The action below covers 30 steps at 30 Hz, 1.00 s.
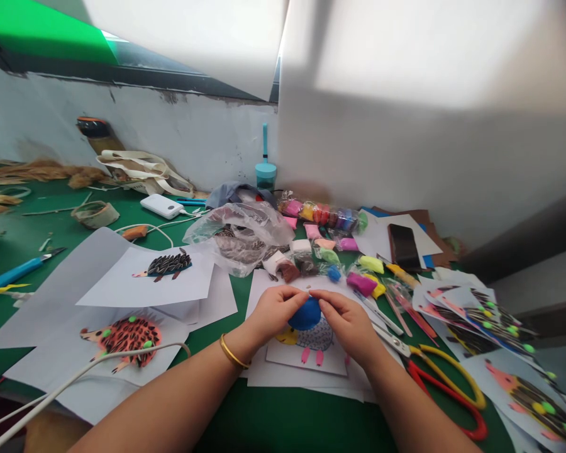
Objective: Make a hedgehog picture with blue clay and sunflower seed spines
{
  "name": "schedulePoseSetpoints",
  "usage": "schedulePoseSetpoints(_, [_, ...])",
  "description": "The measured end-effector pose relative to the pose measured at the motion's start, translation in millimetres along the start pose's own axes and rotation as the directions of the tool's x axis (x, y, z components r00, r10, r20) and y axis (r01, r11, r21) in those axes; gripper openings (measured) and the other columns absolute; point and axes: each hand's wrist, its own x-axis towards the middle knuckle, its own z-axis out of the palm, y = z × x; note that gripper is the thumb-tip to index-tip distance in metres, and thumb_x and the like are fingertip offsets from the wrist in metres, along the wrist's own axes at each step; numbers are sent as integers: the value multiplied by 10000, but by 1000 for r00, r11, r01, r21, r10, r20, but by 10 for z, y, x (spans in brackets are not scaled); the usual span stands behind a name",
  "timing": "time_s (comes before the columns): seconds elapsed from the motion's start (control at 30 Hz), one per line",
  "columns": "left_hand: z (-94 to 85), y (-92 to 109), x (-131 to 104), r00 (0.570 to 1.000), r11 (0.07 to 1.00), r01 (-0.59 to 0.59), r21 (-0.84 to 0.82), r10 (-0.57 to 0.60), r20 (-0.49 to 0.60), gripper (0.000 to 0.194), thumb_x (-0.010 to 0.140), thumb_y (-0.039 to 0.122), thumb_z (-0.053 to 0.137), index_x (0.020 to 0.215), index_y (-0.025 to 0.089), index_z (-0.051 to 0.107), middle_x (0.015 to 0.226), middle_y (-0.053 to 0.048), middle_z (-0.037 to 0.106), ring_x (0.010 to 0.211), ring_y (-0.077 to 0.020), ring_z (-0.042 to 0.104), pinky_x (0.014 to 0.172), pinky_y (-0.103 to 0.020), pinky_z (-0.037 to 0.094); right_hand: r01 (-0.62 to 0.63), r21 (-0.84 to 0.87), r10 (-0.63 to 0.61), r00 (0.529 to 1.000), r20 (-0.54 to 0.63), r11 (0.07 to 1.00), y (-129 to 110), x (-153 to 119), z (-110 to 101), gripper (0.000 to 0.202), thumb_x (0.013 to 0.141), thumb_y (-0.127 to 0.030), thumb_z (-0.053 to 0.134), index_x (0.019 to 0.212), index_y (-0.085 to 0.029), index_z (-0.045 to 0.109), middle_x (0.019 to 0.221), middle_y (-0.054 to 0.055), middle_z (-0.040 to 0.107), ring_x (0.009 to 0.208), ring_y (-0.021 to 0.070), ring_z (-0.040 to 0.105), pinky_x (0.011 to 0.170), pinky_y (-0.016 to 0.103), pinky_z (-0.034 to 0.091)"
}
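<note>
Between both hands is a flattened round piece of blue modelling clay [304,314], pinched at its upper edge. My left hand [276,311], with a gold bangle at the wrist, grips it with thumb and forefinger from the left. From the right, my right hand [346,321] pinches the same edge; its other fingers are curled out of sight. Just below lies a paper picture [283,363] of an animal with a yellow head, a grey scaly body and pink feet. The blue clay and my hands hide part of it.
Bagged clay lumps [362,284] lie beyond my hands, beside a plastic bag of seeds [240,242]. Large scissors [424,365] with red and yellow handles lie at right, near finished hedgehog pictures [514,384]. At left are more hedgehog pictures [127,340], crossed by a white cable [82,372].
</note>
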Motion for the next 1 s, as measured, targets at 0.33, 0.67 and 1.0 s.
schedulePoseSetpoints(0.33, [-17,4,-10,1000,996,-10,-93,10,5,475,890,514,523,1095,128,709,1062,-105,715,970,-232,638,834,-330,498,-125,80,121,991,57,989,17,6,24,385,815,-374,650,1170,-231,692,1122,78,720,1010,266,659,909,428,509])
schedulePoseSetpoints(0.67, [-44,-66,43,992,970,46,-237,-16,128,674,751,283,701,1367,145,464,850,-34,646,747,-152,621,683,-275,497,-160,103,150,983,104,982,60,30,-9,276,831,-381,627,1045,-209,603,971,42,665,831,198,620,729,332,508])
schedulePoseSetpoints(1.0, [-328,-59,91,926,697,-355,622,170,338,297,808,277,688,1101,248,729,1004,-57,630,942,-204,605,846,-315,465,-247,348,259,966,14,904,149,105,-121,404,764,-463,703,1071,-210,630,1037,63,693,906,225,638,769,338,513])
